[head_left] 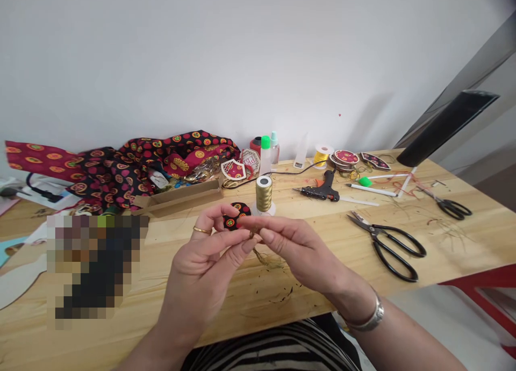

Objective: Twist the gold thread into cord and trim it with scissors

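In the middle of the frame, the left hand point(197, 269) and right hand point(300, 247) meet above the table point(161, 263), before a thread spool point(264, 194). Behind the spool stand two bottles point(265, 161). Right of the spool lies a glue gun point(325, 188); farther right, shears point(374, 229) lie nearer the front, with scissors point(442, 202) behind them (and closer to the right edge). At left, a cloth heap point(133, 156) sits behind a box point(183, 201).

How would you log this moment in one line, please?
left hand: pinching gold thread; right hand: same thread; gold spool: upright beyond hands; shears: at right
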A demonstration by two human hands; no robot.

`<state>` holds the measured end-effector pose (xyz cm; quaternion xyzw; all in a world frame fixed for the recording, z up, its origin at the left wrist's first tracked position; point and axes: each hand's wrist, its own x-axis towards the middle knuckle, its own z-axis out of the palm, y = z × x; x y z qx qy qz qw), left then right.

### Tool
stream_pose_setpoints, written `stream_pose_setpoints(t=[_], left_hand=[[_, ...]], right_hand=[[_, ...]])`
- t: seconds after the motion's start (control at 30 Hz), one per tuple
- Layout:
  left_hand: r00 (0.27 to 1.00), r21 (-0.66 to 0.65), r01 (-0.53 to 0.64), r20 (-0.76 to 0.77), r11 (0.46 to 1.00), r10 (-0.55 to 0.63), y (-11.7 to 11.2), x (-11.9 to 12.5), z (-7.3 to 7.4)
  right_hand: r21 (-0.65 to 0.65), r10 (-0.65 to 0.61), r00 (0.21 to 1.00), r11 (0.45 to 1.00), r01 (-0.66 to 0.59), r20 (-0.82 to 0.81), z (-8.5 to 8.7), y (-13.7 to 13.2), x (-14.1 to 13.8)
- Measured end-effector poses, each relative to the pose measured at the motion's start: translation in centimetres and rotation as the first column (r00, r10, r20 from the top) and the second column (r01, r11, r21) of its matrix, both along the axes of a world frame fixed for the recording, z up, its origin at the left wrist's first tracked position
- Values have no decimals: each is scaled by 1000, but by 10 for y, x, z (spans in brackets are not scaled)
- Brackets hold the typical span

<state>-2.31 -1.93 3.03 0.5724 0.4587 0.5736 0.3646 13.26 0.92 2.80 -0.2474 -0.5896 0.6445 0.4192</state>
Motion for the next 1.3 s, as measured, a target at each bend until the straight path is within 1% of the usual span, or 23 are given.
stream_pose_setpoints(t=[0.07, 0.13, 0.23, 0.33, 0.43, 0.53, 0.6, 0.7, 0.8, 0.87, 0.9, 0.93, 0.97, 1.0, 1.03, 1.07, 1.1, 1.13, 1.17, 1.2, 1.23, 1.27, 1.3], left_hand=[[996, -42, 16, 93, 999, -12, -1, -1, -3], [985, -91, 48, 168, 995, -32, -2, -2, -5], [952, -162, 86, 303, 983, -33, -2, -4, -7], [862, -232, 124, 507, 965, 11, 1, -8, -9], [780, -238, 163, 626, 957, 22, 2, -16, -11], [765, -250, 136, 641, 959, 59, 2, -27, -14], [768, -289, 70, 627, 955, 133, 2, -35, -17], [763, -357, -30, 595, 934, 252, 1, -45, -22], [774, -386, -92, 552, 918, 310, 0, -52, -29], [797, -385, -131, 507, 913, 328, 0, -58, -34], [818, -387, -156, 465, 909, 338, -1, -61, -36], [855, -397, -179, 389, 900, 342, -1, -66, -37], [893, -406, -221, 281, 887, 351, -1, -72, -37], [936, -433, -269, 93, 860, 339, -2, -78, -35], [941, -463, -337, -187, 820, 281, -3, -85, -32], [850, -412, -462, -458, 785, 259, -5, -90, -28], [698, -307, -557, -676, 772, 235, -7, -95, -22], [540, -179, -597, -811, 782, 227, -10, -97, -17], [422, -26, -589, -862, 808, 280, -13, -96, -12], [365, 142, -545, -847, 827, 386, -16, -92, -7], [390, 249, -455, -807, 855, 443, -18, -85, -4], [453, 332, -348, -759, 877, 467, -19, -75, -2], [529, 325, -203, -757, 923, 383, -19, -64, -3]], right_hand=[[7, 60, 998, 998, -60, 25, -1, -2, -3], [-21, 97, 994, 995, -96, 46, -1, -3, -4], [-86, 40, 994, 996, -31, 99, -4, -3, -3], [-83, -7, 987, 996, 21, 158, -11, -2, 1], [-36, -61, 966, 997, 73, 252, -19, 2, 7], [12, -137, 935, 990, 140, 326, -27, 9, 15], [21, -181, 915, 982, 186, 360, -31, 14, 20], [17, -216, 887, 973, 229, 408, -34, 20, 26], [26, -232, 870, 969, 246, 435, -33, 22, 29], [29, -241, 865, 967, 255, 441, -32, 23, 30], [36, -244, 862, 966, 256, 444, -32, 23, 30], [47, -247, 858, 966, 253, 450, -31, 23, 30], [62, -248, 854, 967, 247, 457, -31, 22, 30], [82, -250, 849, 967, 240, 466, -30, 22, 31], [106, -253, 843, 967, 231, 475, -29, 22, 31], [134, -257, 837, 966, 220, 484, -28, 21, 31], [167, -262, 830, 964, 205, 492, -27, 20, 30], [207, -269, 825, 960, 188, 498, -25, 18, 30], [249, -273, 820, 954, 165, 503, -23, 16, 28], [287, -274, 817, 948, 139, 508, -21, 14, 27], [320, -271, 815, 941, 112, 512, -19, 12, 25], [346, -268, 814, 934, 88, 516, -17, 10, 22], [366, -261, 814, 928, 64, 519, -15, 8, 20]])
